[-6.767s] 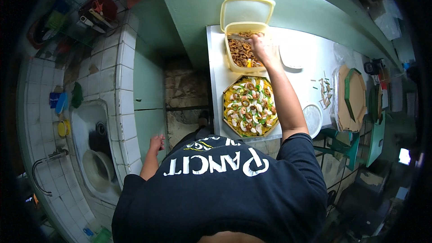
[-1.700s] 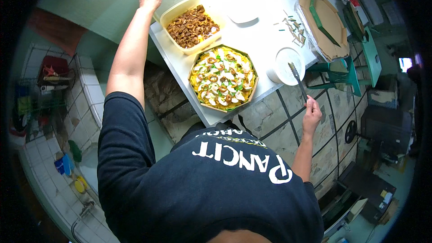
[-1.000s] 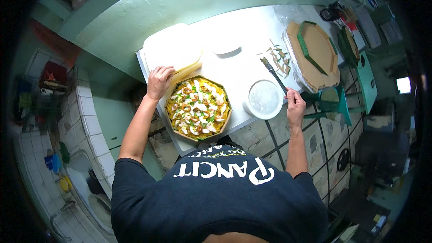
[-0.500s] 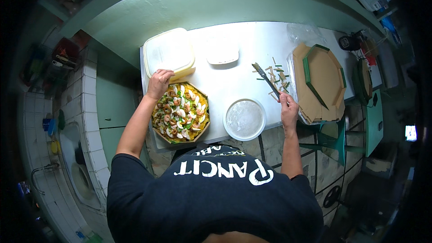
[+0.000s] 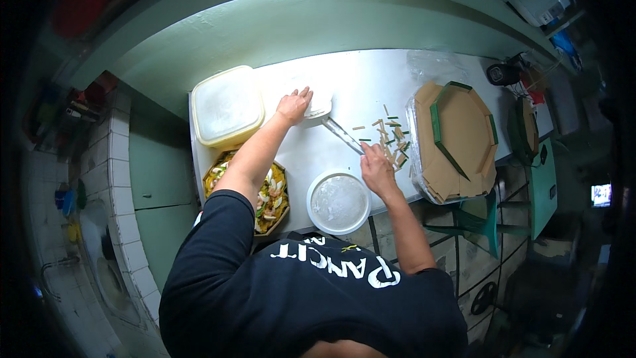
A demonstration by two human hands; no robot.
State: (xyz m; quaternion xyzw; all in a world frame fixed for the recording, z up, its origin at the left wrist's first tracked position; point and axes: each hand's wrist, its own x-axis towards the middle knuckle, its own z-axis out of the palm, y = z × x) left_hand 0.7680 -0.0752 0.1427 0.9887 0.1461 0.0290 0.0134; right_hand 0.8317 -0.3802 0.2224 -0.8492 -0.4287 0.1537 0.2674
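My left hand (image 5: 295, 106) reaches over the left side of a small white container (image 5: 319, 107), fingers stretched out. Glare hides whether they touch it. Closed around a pair of metal tongs (image 5: 342, 135), my right hand (image 5: 378, 171) is over the table, and the tongs' far end meets the container's near edge. Under my left forearm, partly hidden, sits an octagonal box of noodles (image 5: 271, 199) topped with egg slices, shrimp and green bits. A round tub with a whitish lid (image 5: 339, 203) stands at the table's near edge, left of my right forearm.
A large yellowish lidded container (image 5: 228, 106) stands at the back left of the white table (image 5: 364, 79). Small cardboard and green strips (image 5: 391, 139) lie scattered right of the tongs. Farther right is a stack of octagonal cardboard trays (image 5: 464, 142); a green stool (image 5: 480, 225) stands below.
My left hand has left the noodle box and large container and moved right to the small white container. My right hand has brought the tongs left to that container's edge.
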